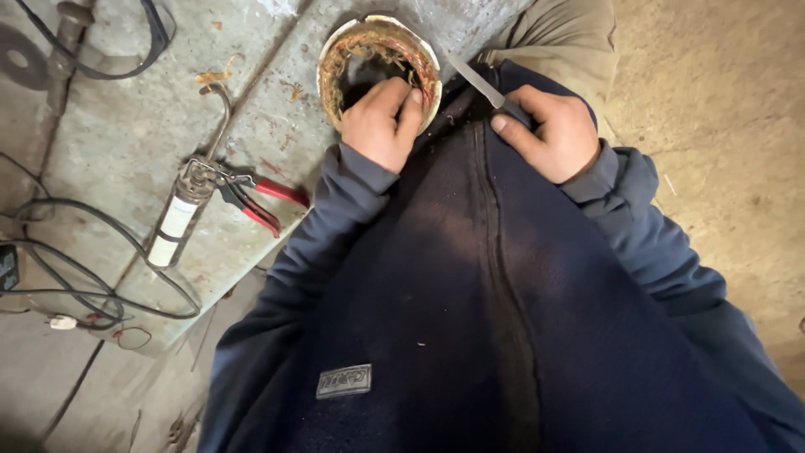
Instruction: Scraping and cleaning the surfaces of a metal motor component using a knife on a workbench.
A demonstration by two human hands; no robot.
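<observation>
left hand [381, 122] gripping stator ring [379, 42], right hand [549, 134] gripping blade [474, 80]

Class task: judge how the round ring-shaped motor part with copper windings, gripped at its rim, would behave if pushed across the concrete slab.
The wound ring probably feels heavy for its size, given its metal rim and dense copper. Lying flat under the left hand, it likely slides rather than rolls. Loose strands may snag fingers.

To your left, on the worn grey metal slab [134, 126], you have a grease gun [186, 208] lying with its thin bent pipe pointing away from you. Just beside its head, touching it, lie red-handled pliers [256, 200]. Black cables [75, 268] loop over the slab's near edge and across the concrete floor [721, 126], with a small white plug [62, 322] among them. At the top left corner you see another dark cable [126, 59] curving beside a round metal disc [21, 57].
</observation>
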